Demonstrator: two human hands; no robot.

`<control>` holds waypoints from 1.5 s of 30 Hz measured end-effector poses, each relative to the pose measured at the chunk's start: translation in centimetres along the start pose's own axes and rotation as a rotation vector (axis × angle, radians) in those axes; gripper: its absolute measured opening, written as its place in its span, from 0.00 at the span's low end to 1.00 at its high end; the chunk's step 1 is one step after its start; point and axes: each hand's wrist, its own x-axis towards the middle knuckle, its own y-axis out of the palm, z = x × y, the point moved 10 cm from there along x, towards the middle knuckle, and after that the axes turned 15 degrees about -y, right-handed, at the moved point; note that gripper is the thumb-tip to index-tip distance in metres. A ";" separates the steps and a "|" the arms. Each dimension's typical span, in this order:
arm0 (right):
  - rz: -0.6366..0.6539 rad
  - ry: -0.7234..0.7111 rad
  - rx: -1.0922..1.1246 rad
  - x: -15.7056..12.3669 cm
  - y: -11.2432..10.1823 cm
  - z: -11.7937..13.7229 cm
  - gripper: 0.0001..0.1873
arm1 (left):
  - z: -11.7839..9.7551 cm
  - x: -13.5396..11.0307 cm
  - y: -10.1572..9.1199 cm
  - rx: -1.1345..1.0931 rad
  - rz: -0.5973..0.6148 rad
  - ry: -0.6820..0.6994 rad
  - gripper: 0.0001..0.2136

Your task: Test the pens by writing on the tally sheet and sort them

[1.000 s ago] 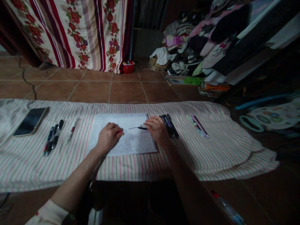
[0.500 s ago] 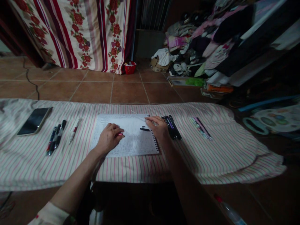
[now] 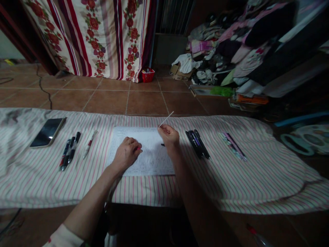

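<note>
On the white paper notebook (image 3: pixel 141 151), my left hand (image 3: pixel 127 154) rests curled, a small red tip (image 3: pixel 139 148) showing at its fingertips; I cannot tell whether I grip it. My right hand (image 3: pixel 168 135) pinches a thin white stick (image 3: pixel 166 119) above the page, its end reaching past the notebook's far edge. A bundle of black pens (image 3: pixel 197 144) lies just right of the notebook, with open pink-striped white cloth (image 3: pixel 244 181) beyond; a black smartphone (image 3: pixel 47 132) lies well left of it.
</note>
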 end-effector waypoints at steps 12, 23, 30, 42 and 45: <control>0.077 -0.026 -0.201 -0.2 1.7 -0.1 0.10 | 0.0 0.0 0.1 0.018 -0.015 0.009 0.04; -0.051 0.178 0.009 -0.2 -1.0 -2.0 0.14 | -0.2 0.0 0.0 0.026 -0.005 -0.005 0.03; -0.154 0.260 0.031 0.1 -4.1 -4.2 0.16 | -0.2 0.0 0.0 0.024 -0.009 0.005 0.04; -0.161 0.193 -0.226 0.2 -6.2 -4.7 0.19 | -0.2 0.1 0.2 0.055 -0.015 -0.001 0.04; -0.123 0.163 -0.305 0.2 -6.6 -4.4 0.20 | -0.2 0.2 0.3 0.067 -0.017 0.007 0.04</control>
